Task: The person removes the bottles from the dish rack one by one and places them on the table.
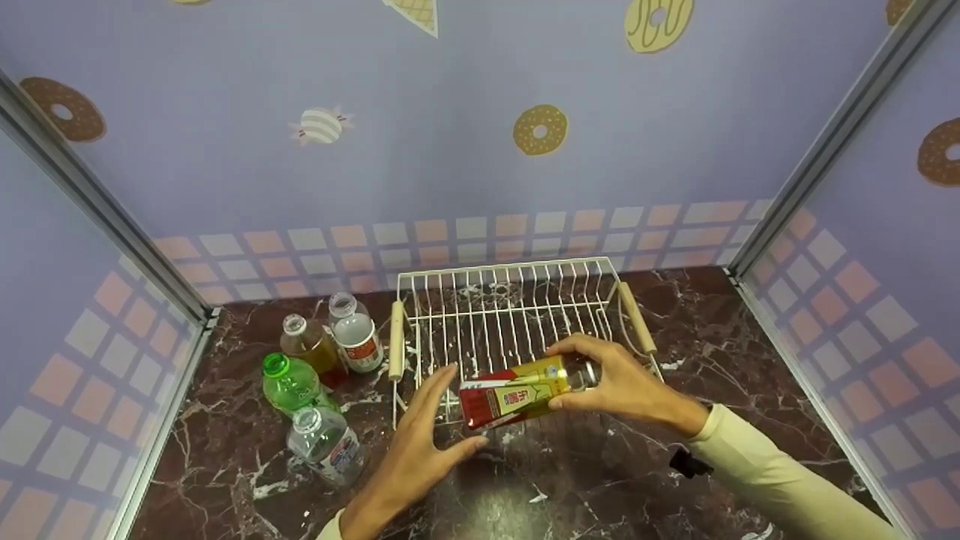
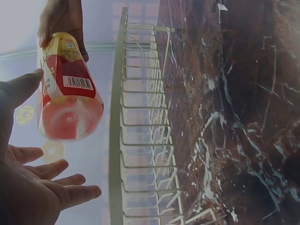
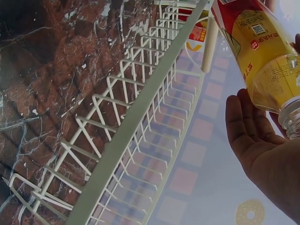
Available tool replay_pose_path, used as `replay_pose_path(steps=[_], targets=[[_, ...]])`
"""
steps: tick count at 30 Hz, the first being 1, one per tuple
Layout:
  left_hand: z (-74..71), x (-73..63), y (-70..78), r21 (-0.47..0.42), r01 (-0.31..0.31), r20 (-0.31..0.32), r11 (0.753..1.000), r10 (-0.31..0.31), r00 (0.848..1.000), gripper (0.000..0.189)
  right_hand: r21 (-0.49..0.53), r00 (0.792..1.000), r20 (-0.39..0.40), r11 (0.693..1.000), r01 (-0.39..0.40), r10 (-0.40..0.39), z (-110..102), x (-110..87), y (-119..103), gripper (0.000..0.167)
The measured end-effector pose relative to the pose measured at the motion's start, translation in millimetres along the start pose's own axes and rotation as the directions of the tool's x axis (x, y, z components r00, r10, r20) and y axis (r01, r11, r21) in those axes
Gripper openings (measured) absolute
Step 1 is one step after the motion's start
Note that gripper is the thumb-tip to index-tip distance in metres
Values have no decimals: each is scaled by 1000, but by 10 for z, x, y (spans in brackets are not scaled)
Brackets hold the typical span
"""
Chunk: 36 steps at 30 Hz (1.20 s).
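A plastic bottle (image 1: 517, 394) with a red and yellow label is held lying nearly level above the front of a white wire dish rack (image 1: 397, 340). My right hand (image 1: 630, 386) grips it round the shoulder near the uncapped neck, fingers on the far side and thumb on the near side. Beside the base is my left hand (image 1: 420, 442), thumb and fingers spread apart. In the left wrist view the bottle's clear base (image 2: 70, 119) faces the camera, with the left thumb close to its side; whether they touch I cannot tell.
Left of the rack stand several uncapped bottles: a green one (image 1: 289, 382), a clear one (image 1: 326, 442) in front, an amber-tinted one (image 1: 311, 349) and another clear one (image 1: 356, 334) behind. A small black object (image 1: 688, 463) lies by the right sleeve. Patterned walls enclose the dark marbled surface (image 1: 225, 420).
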<state>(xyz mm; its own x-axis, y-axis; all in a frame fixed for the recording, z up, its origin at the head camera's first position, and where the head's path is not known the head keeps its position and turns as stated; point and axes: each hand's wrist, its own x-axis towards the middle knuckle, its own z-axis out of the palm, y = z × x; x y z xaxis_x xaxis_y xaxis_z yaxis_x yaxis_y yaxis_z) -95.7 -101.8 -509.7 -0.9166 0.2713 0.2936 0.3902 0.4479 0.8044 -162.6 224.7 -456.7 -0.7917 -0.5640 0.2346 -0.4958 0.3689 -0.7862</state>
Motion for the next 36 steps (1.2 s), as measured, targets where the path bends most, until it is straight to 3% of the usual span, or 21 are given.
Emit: replay_pose_path(steps=[8,17,30,36], targets=[[13,-6,138,5,-67,52,998,67,996,102,-7,999,29,1000,21,-21,54,-40,-94,61],[52,-3,271,17,-96,112,995,94,989,94,-55,997,59,997,46,-43,128,-84,-165,64],[170,-41,290,27,-147,210,989,139,968,88,-58,989,122,994,92,-84,252,-149,-197,61],[224,-67,279,7,-136,262,991,130,956,86,-75,982,159,991,112,-99,315,-169,-211,62]])
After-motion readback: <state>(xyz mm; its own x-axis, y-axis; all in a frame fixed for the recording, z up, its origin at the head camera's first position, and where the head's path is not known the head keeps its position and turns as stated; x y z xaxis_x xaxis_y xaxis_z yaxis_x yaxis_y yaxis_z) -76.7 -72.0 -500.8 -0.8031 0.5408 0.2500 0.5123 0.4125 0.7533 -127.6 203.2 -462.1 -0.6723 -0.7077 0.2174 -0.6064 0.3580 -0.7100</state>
